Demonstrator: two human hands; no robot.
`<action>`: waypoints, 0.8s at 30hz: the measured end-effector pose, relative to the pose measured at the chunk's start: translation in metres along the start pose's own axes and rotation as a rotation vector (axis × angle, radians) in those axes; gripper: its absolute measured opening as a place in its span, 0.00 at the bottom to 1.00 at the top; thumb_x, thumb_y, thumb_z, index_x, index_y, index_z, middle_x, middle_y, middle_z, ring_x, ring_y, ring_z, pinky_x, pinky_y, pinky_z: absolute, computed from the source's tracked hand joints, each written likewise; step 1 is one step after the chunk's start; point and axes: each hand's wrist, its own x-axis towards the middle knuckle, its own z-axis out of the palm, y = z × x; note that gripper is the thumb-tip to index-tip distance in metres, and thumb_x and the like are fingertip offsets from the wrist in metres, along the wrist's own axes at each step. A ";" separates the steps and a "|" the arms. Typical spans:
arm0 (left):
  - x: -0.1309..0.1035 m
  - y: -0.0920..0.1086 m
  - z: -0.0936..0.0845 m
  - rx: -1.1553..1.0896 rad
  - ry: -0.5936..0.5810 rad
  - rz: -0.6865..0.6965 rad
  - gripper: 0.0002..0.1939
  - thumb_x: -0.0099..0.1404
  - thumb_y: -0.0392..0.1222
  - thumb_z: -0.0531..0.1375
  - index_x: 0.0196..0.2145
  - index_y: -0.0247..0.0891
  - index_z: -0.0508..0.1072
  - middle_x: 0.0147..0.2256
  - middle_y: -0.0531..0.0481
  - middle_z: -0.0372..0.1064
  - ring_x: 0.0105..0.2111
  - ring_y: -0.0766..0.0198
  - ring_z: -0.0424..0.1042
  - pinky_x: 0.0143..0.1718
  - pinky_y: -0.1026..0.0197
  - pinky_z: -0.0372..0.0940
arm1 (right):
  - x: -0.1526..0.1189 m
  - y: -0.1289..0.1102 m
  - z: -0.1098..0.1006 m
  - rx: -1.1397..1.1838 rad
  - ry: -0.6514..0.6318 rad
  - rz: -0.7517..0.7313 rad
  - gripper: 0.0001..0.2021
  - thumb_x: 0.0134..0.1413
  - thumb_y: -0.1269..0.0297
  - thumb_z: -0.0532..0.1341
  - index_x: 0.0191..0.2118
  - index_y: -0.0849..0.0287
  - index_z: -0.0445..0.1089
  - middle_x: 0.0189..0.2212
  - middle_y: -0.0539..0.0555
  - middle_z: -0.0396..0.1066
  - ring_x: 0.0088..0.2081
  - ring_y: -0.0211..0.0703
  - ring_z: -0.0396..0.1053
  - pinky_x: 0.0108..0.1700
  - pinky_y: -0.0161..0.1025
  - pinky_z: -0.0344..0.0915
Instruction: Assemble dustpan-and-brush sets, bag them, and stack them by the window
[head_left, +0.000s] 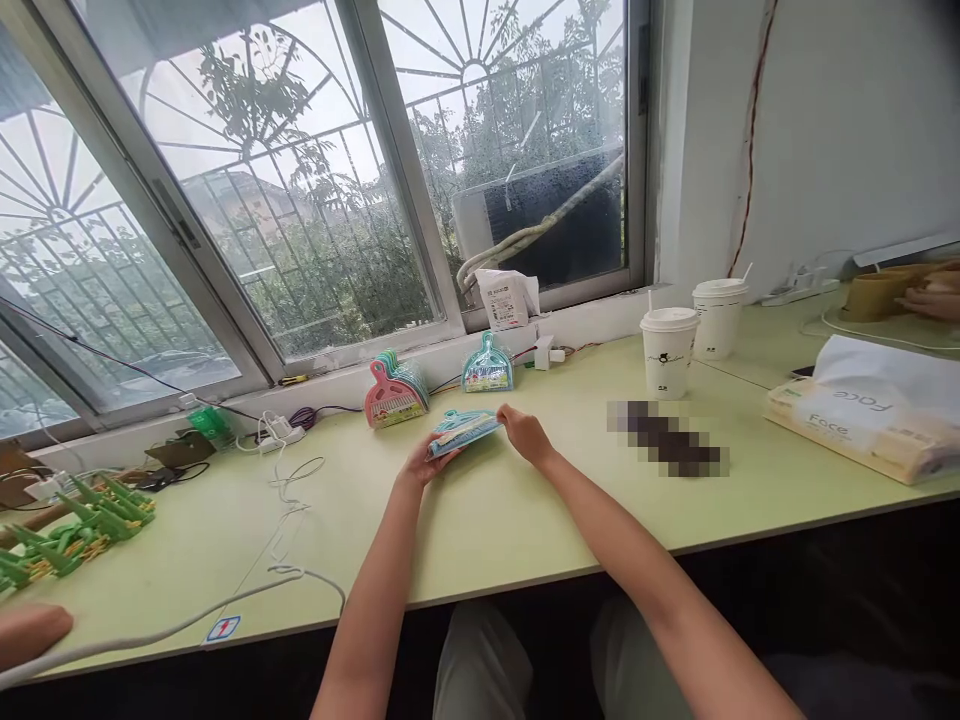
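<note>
A light blue toy dustpan and brush set point(463, 432) in clear wrapping is held tilted just above the green table point(517, 530). My left hand point(426, 462) grips its left end, with the fingers underneath. At the right end, my right hand point(526, 436) is closed, pinching the edge of the pack. Behind my left hand a row of similar dustpan sets point(391, 396) stands upright, a pink one in front. Another teal dustpan set point(487, 366) stands by the window sill. The fingertips under the pack are partly hidden.
Two white paper cups point(667, 360) with straws stand to the right, near a tissue pack point(862, 425) and a blurred dark patch. Cables point(289, 570) trail across the left side, beside green plastic pieces point(90, 520). Other people's hands show at both edges.
</note>
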 end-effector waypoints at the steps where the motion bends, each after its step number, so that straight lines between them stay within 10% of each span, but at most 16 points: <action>1: 0.000 -0.001 0.000 0.010 -0.024 -0.017 0.32 0.65 0.32 0.54 0.66 0.32 0.52 0.50 0.35 0.71 0.43 0.55 0.77 0.34 0.64 0.75 | 0.000 -0.002 -0.002 0.026 0.023 0.046 0.09 0.65 0.70 0.49 0.38 0.56 0.65 0.28 0.49 0.73 0.26 0.39 0.69 0.28 0.34 0.57; 12: 0.002 -0.004 -0.004 0.022 -0.079 0.018 0.35 0.62 0.26 0.53 0.65 0.29 0.49 0.53 0.32 0.68 0.45 0.52 0.76 0.32 0.68 0.75 | 0.007 0.017 -0.013 0.192 -0.097 0.063 0.21 0.51 0.57 0.68 0.52 0.48 0.71 0.54 0.53 0.71 0.58 0.50 0.65 0.52 0.46 0.67; 16: 0.005 -0.004 -0.006 0.082 -0.076 -0.015 0.35 0.63 0.30 0.56 0.65 0.31 0.49 0.48 0.34 0.71 0.39 0.55 0.78 0.29 0.69 0.74 | 0.008 0.017 -0.008 0.295 -0.212 0.156 0.08 0.58 0.59 0.62 0.42 0.46 0.78 0.47 0.49 0.77 0.51 0.46 0.72 0.51 0.43 0.66; 24: 0.009 -0.012 -0.001 0.232 -0.040 0.017 0.20 0.67 0.36 0.55 0.56 0.33 0.61 0.34 0.45 0.73 0.26 0.66 0.77 0.21 0.75 0.68 | 0.006 0.009 -0.005 0.133 -0.219 0.288 0.14 0.63 0.63 0.54 0.33 0.51 0.78 0.36 0.50 0.78 0.45 0.44 0.70 0.43 0.37 0.61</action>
